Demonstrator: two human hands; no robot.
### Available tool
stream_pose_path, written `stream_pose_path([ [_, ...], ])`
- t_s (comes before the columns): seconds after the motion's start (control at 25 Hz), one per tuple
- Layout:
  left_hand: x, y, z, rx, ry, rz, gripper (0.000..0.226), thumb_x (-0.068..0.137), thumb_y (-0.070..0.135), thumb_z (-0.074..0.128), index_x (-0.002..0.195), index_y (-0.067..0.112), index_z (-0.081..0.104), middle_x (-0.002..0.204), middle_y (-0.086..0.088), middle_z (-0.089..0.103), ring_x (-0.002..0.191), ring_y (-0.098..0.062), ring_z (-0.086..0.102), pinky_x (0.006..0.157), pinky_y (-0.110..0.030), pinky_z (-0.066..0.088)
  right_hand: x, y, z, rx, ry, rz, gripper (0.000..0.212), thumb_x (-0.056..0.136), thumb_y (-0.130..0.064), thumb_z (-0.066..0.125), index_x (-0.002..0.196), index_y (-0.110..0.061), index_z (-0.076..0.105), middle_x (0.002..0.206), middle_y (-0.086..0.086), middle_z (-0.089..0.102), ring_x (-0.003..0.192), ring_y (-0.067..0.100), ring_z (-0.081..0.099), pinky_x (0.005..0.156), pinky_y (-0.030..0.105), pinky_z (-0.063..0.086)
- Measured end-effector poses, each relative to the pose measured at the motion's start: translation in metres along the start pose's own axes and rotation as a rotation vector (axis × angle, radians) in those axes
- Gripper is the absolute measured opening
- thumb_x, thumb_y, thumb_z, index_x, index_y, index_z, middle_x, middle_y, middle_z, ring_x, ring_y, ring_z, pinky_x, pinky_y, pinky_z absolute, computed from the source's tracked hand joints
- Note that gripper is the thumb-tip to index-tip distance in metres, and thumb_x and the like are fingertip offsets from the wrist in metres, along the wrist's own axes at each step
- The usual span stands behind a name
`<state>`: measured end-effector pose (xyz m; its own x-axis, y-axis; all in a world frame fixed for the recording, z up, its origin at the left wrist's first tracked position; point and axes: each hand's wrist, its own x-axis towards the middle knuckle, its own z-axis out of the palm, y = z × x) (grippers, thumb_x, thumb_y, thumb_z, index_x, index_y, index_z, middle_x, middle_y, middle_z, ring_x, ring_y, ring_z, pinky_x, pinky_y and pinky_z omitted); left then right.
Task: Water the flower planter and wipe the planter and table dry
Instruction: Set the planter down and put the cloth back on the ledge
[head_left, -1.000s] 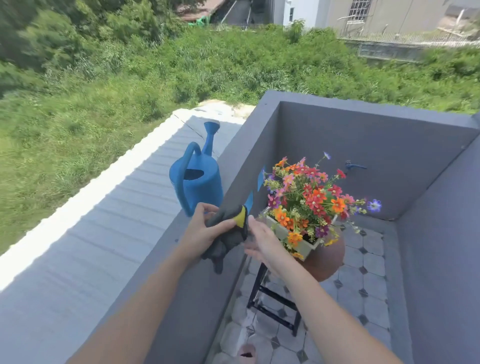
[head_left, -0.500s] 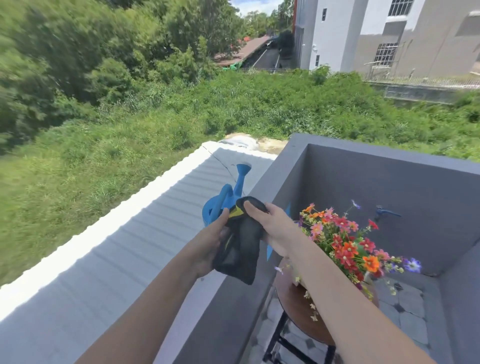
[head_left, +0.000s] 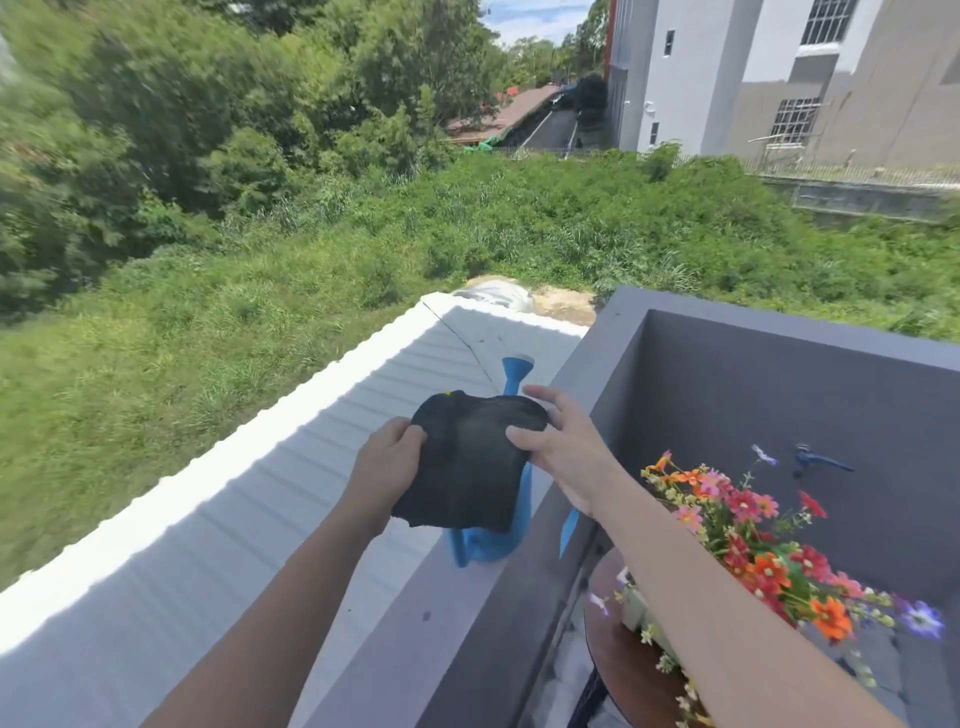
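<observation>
Both hands hold a dark cloth (head_left: 470, 465) spread out in the air above the grey balcony wall (head_left: 457, 618). My left hand (head_left: 387, 462) grips its left edge and my right hand (head_left: 558, 441) pinches its upper right corner. Behind the cloth a blue watering can (head_left: 511, 382) stands on the wall's top, mostly hidden. Lower right, a white planter (head_left: 635, 608) full of red, orange and pink flowers (head_left: 753, 540) sits on a round brown table (head_left: 623, 660), partly covered by my right forearm.
A blue tap (head_left: 821, 460) sticks out of the grey back wall. A white corrugated roof (head_left: 218, 525) lies left of the wall, with grass and trees beyond. Tiled floor shows under the table.
The cloth went from bunched up to spread open between both hands. The view tilted upward, so the planter and table slid toward the lower right.
</observation>
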<state>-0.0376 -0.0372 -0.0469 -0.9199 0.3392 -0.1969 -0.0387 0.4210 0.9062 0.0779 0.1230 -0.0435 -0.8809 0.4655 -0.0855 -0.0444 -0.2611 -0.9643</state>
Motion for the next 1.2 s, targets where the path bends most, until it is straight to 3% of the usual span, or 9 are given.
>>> stream_pose_path([
  [0.12,0.031,0.005,0.003,0.254,0.018,0.038,0.030,0.085,0.025,0.047,0.090,-0.001,0.060,0.083,-0.007,0.057,0.074,-0.022,0.050,0.065,-0.032,0.039,0.027,0.011,0.004,-0.279,0.094,-0.077,0.042,0.084,-0.002,0.065,0.117,-0.024,0.051,0.124,0.008,0.055,0.104,0.020,0.061,0.096,0.040,0.052],
  [0.28,0.037,-0.014,0.013,0.410,-0.035,0.034,0.030,0.086,0.030,0.055,0.114,0.019,0.051,0.102,-0.008,0.060,0.090,-0.025,0.059,0.071,-0.031,0.044,0.038,0.036,-0.003,-0.661,0.094,-0.038,0.057,0.087,-0.028,0.065,0.137,-0.018,0.039,0.138,0.002,0.046,0.119,0.023,0.053,0.103,0.039,0.044],
  [0.4,0.029,-0.013,0.020,0.505,0.085,0.214,0.022,0.093,0.032,0.047,0.095,0.014,0.059,0.098,-0.010,0.058,0.093,-0.028,0.059,0.073,-0.030,0.039,0.033,0.058,-0.014,-0.889,0.079,-0.013,0.059,0.098,-0.043,0.041,0.147,-0.012,0.028,0.151,0.005,0.036,0.136,0.023,0.038,0.112,0.036,0.031],
  [0.44,0.025,-0.004,0.024,0.522,0.107,0.239,0.030,0.094,0.038,0.043,0.088,0.013,0.058,0.092,-0.008,0.058,0.094,-0.029,0.058,0.072,-0.031,0.037,0.032,0.063,-0.017,-0.980,0.069,-0.011,0.058,0.100,-0.043,0.033,0.148,-0.011,0.027,0.153,0.007,0.034,0.139,0.023,0.034,0.113,0.035,0.027],
  [0.52,0.017,0.014,0.037,0.638,0.052,0.222,0.047,0.092,0.056,0.036,0.097,0.013,0.055,0.092,-0.007,0.057,0.093,-0.029,0.057,0.072,-0.031,0.037,0.031,0.074,-0.019,-1.113,0.032,-0.013,0.054,0.102,-0.041,0.026,0.148,-0.013,0.027,0.153,0.007,0.036,0.138,0.024,0.034,0.111,0.037,0.026],
  [0.6,0.010,0.022,0.056,0.816,0.023,0.220,0.057,0.089,0.061,0.037,0.109,0.010,0.051,0.102,-0.010,0.059,0.099,-0.031,0.057,0.071,-0.032,0.037,0.031,0.084,-0.017,-1.180,-0.016,-0.025,0.051,0.102,-0.039,0.021,0.148,-0.016,0.025,0.154,0.003,0.033,0.140,0.021,0.032,0.111,0.042,0.023],
  [0.68,0.007,0.021,0.069,0.888,0.046,0.221,0.049,0.091,0.052,0.043,0.112,0.008,0.048,0.109,-0.010,0.061,0.104,-0.030,0.057,0.071,-0.032,0.037,0.032,0.091,-0.014,-1.213,-0.018,-0.002,0.054,0.102,-0.038,0.018,0.152,-0.017,0.017,0.160,-0.001,0.021,0.146,0.018,0.019,0.116,0.046,0.014],
  [0.96,0.016,0.020,0.070,0.904,-0.008,0.264,0.039,0.098,0.035,0.041,0.116,0.000,0.046,0.117,-0.018,0.058,0.108,-0.033,0.056,0.088,-0.037,0.042,0.024,0.092,-0.016,-1.279,0.045,0.038,0.058,0.101,-0.044,0.015,0.153,-0.019,0.012,0.162,-0.001,0.008,0.149,0.018,0.002,0.119,0.042,0.004],
  [1.2,-0.004,0.041,0.076,0.709,-0.029,0.342,0.037,0.095,0.035,0.045,0.105,-0.001,0.049,0.105,-0.021,0.061,0.093,-0.034,0.056,0.074,-0.035,0.039,0.001,0.067,-0.030,-1.203,0.111,0.024,0.057,0.102,-0.043,0.014,0.154,-0.021,0.008,0.162,0.007,0.005,0.149,0.022,-0.001,0.120,0.040,0.005],
])
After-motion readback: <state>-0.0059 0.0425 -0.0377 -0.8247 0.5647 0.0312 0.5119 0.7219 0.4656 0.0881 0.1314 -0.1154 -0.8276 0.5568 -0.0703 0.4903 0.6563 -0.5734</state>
